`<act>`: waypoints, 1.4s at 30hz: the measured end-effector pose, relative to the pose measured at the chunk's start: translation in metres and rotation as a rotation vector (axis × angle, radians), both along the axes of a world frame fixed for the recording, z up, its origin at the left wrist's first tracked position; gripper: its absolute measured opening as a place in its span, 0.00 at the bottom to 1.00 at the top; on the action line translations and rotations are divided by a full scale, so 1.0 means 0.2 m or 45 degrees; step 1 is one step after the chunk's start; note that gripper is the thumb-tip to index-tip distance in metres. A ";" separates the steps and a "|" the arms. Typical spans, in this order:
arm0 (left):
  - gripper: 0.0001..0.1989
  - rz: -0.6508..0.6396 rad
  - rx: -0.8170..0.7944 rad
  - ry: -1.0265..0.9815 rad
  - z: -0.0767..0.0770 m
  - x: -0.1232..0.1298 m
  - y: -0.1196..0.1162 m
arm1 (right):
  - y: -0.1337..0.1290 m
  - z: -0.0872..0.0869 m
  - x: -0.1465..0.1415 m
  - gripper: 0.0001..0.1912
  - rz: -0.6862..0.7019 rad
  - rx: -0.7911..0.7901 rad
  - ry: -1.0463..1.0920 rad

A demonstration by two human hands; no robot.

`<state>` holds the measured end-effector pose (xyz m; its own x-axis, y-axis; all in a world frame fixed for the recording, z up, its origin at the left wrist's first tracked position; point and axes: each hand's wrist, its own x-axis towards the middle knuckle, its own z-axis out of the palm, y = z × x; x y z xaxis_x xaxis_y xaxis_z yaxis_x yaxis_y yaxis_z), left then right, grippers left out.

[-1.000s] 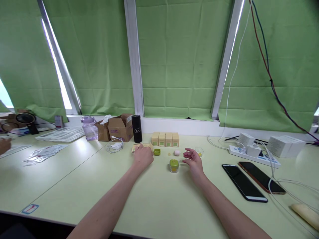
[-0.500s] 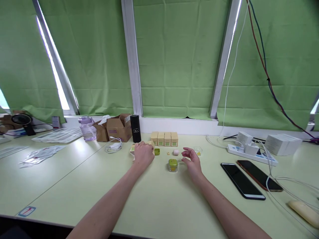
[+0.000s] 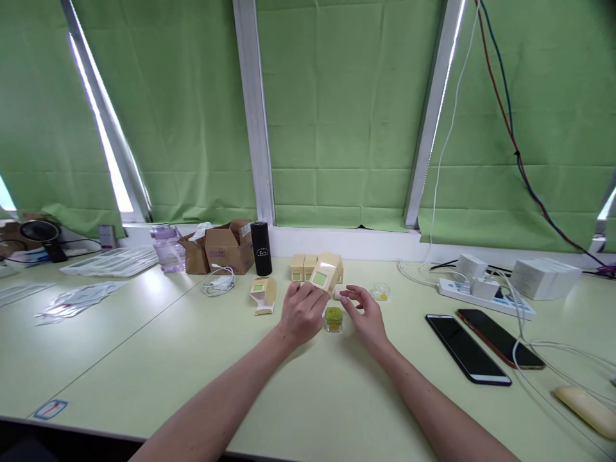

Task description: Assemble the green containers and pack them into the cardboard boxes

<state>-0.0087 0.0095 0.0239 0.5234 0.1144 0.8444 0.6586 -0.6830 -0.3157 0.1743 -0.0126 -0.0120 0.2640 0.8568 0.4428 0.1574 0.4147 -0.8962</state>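
Observation:
My left hand (image 3: 303,311) is closed on a small tan box (image 3: 325,273) with a green label, held tilted above the table. My right hand (image 3: 366,316) has its fingers apart and curved, close to a small pale pink piece (image 3: 337,293). Between my hands a small clear container with a green lid (image 3: 333,319) stands on the table. Behind the held box is a row of similar tan boxes (image 3: 297,267), partly hidden. An opened tan box (image 3: 263,295) lies to the left. A clear piece with something yellow in it (image 3: 380,292) is beyond my right hand.
At the back left stand a black cylinder (image 3: 261,249), a cardboard box (image 3: 228,249) and a purple bottle (image 3: 168,249). A white cable (image 3: 219,281) lies before them. Two phones (image 3: 466,350), a power strip (image 3: 486,298) and white boxes (image 3: 546,279) are on the right.
My left hand has moved right from beside the opened box and now holds a tan box up in front of the row. My right hand has shifted slightly left.

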 end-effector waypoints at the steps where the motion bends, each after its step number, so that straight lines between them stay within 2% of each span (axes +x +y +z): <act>1: 0.10 -0.034 0.034 0.018 0.00 0.01 -0.01 | 0.00 0.00 -0.01 0.25 0.015 -0.002 0.005; 7: 0.09 -0.115 0.151 0.086 -0.02 0.04 -0.05 | -0.01 0.00 -0.04 0.34 0.104 0.006 0.117; 13: 0.08 -0.113 0.215 0.154 -0.03 0.05 -0.07 | 0.00 -0.02 -0.04 0.33 0.152 0.001 0.187; 17: 0.11 -0.197 0.137 0.161 -0.02 0.04 -0.09 | 0.01 -0.01 -0.03 0.32 0.219 0.034 0.253; 20: 0.11 -0.296 0.104 0.078 -0.02 0.03 -0.10 | 0.00 0.00 -0.02 0.32 0.256 0.081 0.267; 23: 0.10 -0.311 0.031 -0.140 -0.02 0.03 -0.09 | -0.02 0.01 -0.02 0.31 0.240 0.123 0.250; 27: 0.14 -0.305 -0.121 -0.380 -0.02 0.02 -0.06 | -0.04 0.03 -0.02 0.24 0.180 0.194 0.108; 31: 0.21 -0.294 -0.248 -0.484 -0.02 0.01 -0.01 | -0.07 0.04 -0.03 0.22 0.099 0.258 -0.050; 37: 0.30 -0.347 -0.461 -0.377 -0.04 0.00 0.04 | -0.10 0.05 -0.01 0.27 0.106 0.431 -0.348; 42: 0.31 -0.364 -0.455 -0.341 -0.06 -0.01 0.04 | -0.08 0.04 0.02 0.27 0.001 0.641 -0.583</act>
<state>-0.0113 0.0180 0.0123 0.3471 0.3038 0.8873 0.4563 -0.8813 0.1233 0.1774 -0.0295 -0.0045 -0.0458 0.5170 0.8548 0.4743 0.7643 -0.4369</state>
